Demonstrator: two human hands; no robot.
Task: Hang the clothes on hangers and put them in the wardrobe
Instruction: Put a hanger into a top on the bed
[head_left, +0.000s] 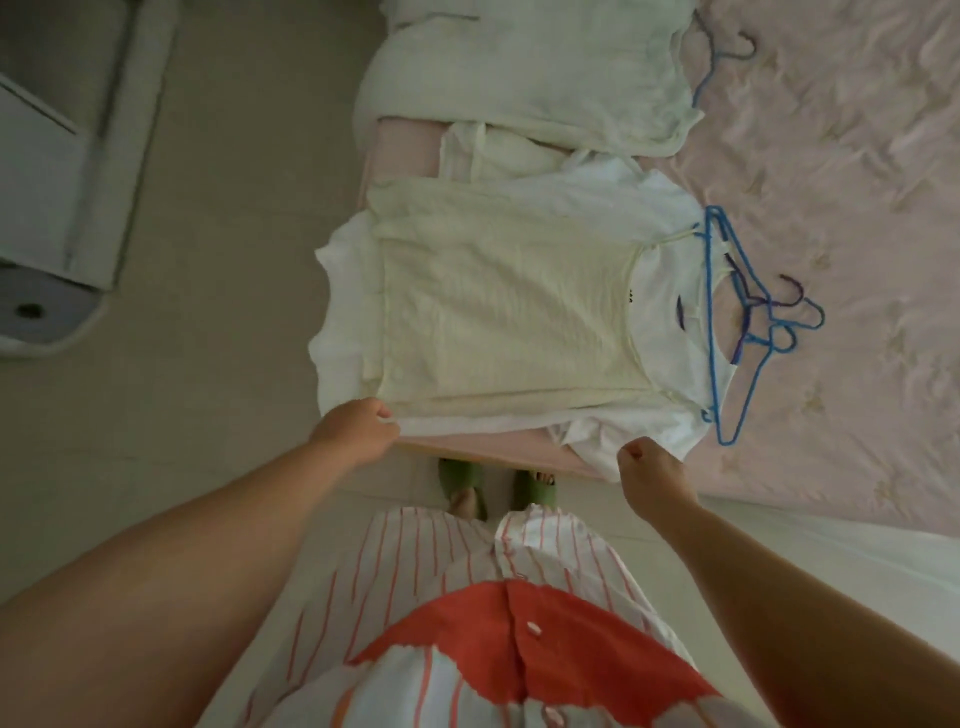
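Red-and-white striped pyjamas (467, 597) fill the near edge of the view, and green slippers (462, 480) show on the pale floor (208, 364) below them. Just beyond, at the edge of the bed (831, 156), the left hand (358, 431) pinches the near hem of a white T-shirt (670, 260) in a curled grip, and the right hand (652, 470) clenches the bunched sleeve of the same shirt. A pale yellow top (498, 312) lies flat on the white T-shirt. Blue hangers (748, 317) lie at the necklines on the pink bedspread, one partly inside the collar. Farther off, a light green garment (519, 67) lies across the bed with another blue hanger (719, 57) beside it.
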